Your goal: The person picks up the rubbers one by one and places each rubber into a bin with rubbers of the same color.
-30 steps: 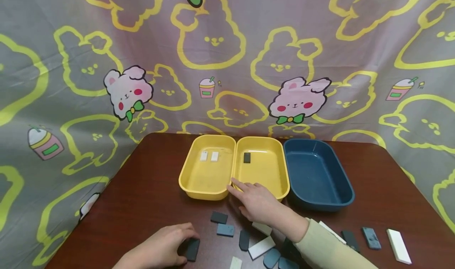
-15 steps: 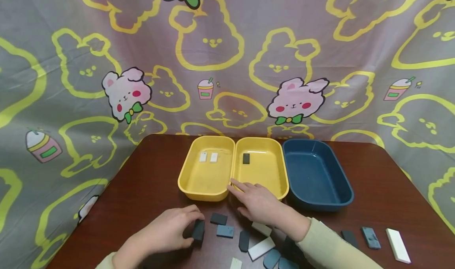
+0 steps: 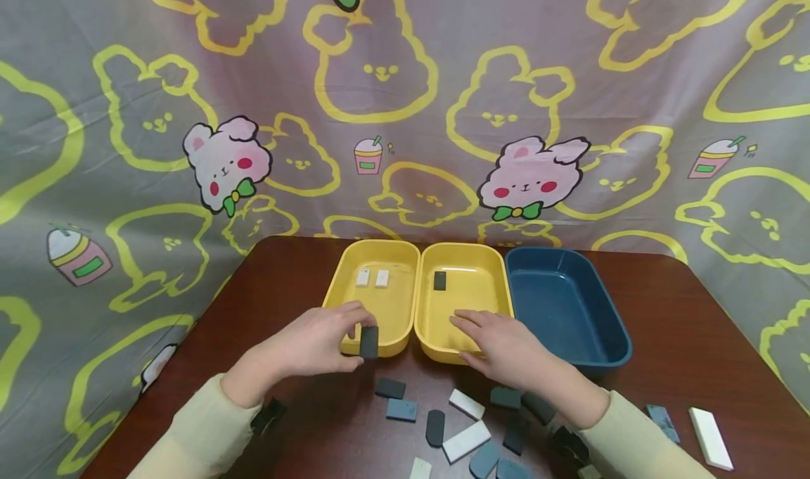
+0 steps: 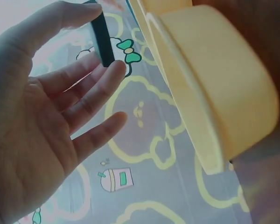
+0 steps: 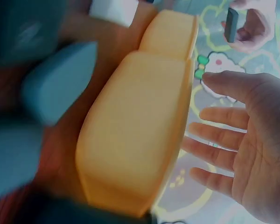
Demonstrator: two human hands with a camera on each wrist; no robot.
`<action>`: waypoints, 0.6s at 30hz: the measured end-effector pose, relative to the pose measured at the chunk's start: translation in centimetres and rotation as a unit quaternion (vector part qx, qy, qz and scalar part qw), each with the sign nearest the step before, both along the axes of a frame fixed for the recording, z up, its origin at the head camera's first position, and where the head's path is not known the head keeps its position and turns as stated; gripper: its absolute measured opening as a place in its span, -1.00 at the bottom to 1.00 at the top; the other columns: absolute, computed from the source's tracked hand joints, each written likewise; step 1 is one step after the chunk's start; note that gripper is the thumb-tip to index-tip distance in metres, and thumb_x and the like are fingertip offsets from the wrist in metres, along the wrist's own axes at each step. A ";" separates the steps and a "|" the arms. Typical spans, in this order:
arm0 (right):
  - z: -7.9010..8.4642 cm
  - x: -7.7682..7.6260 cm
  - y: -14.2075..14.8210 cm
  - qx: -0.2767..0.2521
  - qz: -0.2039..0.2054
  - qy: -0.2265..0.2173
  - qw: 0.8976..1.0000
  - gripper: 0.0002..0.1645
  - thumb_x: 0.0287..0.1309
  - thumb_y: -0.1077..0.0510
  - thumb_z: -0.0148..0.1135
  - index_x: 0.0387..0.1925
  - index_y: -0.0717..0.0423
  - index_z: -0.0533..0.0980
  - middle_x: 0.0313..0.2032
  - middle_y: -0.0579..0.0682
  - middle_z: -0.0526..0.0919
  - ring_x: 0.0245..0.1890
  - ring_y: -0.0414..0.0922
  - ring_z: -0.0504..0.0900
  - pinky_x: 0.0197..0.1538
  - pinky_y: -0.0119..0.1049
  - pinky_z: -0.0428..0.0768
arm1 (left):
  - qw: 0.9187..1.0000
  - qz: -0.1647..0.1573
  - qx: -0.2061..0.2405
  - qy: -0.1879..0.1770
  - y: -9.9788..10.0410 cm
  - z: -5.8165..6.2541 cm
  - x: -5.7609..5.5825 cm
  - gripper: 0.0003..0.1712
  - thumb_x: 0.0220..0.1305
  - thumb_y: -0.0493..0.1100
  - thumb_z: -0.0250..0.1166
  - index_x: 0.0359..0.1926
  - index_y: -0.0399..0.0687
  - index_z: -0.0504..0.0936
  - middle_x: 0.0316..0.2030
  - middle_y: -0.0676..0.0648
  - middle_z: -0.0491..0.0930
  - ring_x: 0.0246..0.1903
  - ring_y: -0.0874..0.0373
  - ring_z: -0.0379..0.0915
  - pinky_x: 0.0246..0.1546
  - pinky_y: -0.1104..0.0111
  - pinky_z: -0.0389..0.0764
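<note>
Plainly, L hand [image 3: 319, 340] pinches dk block [image 3: 369, 343], R hand [image 3: 506, 343] outstretched.

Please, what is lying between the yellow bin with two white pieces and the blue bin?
A second yellow bin stands between them, with a dark piece inside; the head view shows this, though the right hand hides part of it.

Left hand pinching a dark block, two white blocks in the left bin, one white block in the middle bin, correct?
The head view shows the block in the middle bin is dark, not white. The left hand pinches a dark block, and the left bin holds two white blocks.
</note>
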State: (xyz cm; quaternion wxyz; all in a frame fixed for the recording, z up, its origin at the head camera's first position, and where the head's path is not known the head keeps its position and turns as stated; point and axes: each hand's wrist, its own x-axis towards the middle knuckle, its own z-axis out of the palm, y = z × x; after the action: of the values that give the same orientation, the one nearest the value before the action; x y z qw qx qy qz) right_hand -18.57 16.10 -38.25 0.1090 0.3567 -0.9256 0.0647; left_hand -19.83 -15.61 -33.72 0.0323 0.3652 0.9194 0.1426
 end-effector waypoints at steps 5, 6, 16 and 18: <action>0.1 0.3 2.1 0.001 -0.025 -0.007 1.000 -0.45 0.06 -0.01 0.43 0.05 0.19 0.58 -0.07 0.06 0.65 -0.10 -0.01 0.63 -0.05 -0.05 0.58 | 1.000 -0.019 -0.020 0.004 2.2 1.3 -3.0 -0.45 0.01 -0.05 0.50 0.06 0.03 0.55 -0.11 0.12 0.54 -0.25 0.22 0.51 -0.25 0.35 0.54; 0.1 0.4 2.5 0.001 -0.028 -0.011 1.000 -0.47 0.06 0.00 0.44 0.03 0.19 0.59 -0.10 0.05 0.65 -0.14 -0.03 0.63 -0.07 -0.06 0.58 | 0.999 -0.029 -0.025 0.012 2.8 1.4 -3.7 -0.45 0.02 -0.06 0.49 0.06 0.01 0.55 -0.11 0.11 0.55 -0.26 0.23 0.51 -0.26 0.35 0.53; -1.0 0.8 4.7 0.006 -0.006 -0.013 1.000 -0.65 0.01 0.10 0.46 -0.14 0.14 0.63 -0.29 -0.06 0.64 -0.31 -0.12 0.59 -0.23 -0.15 0.60 | 0.994 -0.074 -0.083 0.023 9.3 2.1 -10.3 -0.47 0.05 -0.14 0.42 0.08 -0.12 0.53 -0.07 0.00 0.56 -0.21 0.18 0.47 -0.13 0.32 0.50; -1.2 0.7 4.8 0.002 0.007 -0.003 1.000 -0.70 0.00 0.16 0.47 -0.18 0.12 0.64 -0.30 -0.07 0.63 -0.30 -0.12 0.59 -0.24 -0.17 0.60 | 0.991 -0.072 -0.108 0.025 10.7 1.8 -11.4 -0.49 0.05 -0.15 0.42 0.06 -0.12 0.54 -0.08 0.00 0.56 -0.18 0.17 0.47 -0.09 0.30 0.48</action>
State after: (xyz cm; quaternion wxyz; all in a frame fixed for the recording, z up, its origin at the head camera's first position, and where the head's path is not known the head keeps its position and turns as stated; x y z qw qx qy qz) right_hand -17.88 20.90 -39.48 0.1048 0.3632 -0.9235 0.0647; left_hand -31.23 -4.89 -31.97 0.0589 0.4285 0.9011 0.0301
